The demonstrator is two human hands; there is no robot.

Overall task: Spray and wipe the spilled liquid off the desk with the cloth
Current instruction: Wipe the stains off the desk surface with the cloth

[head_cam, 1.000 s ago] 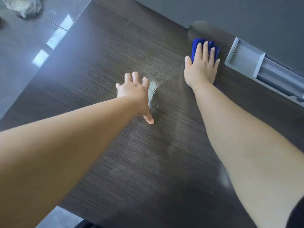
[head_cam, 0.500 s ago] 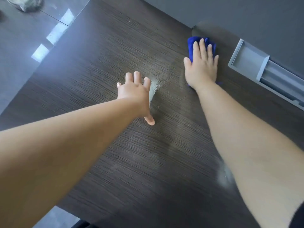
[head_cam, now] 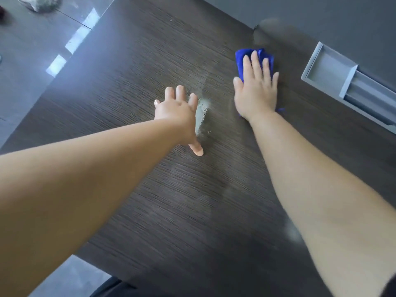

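A dark wood-grain desk (head_cam: 150, 200) fills the view. My right hand (head_cam: 256, 92) lies flat with straight fingers on a folded blue cloth (head_cam: 242, 57), pressing it to the desk at the far right; most of the cloth is hidden under the palm. My left hand (head_cam: 176, 113) rests flat on the desk in the middle, fingers spread. A pale wet streak of spilled liquid (head_cam: 201, 115) glistens just right of the left hand, between the two hands. No spray bottle is in view.
A grey recessed cable tray (head_cam: 327, 71) is set into the desk at the far right, close to the cloth. A grey partition (head_cam: 321, 16) runs along the back. Glossy grey floor (head_cam: 32, 67) lies beyond the desk's left edge.
My right hand has slid the blue cloth a little back toward me and left from the far edge. My left hand has stayed put beside the wet streak.
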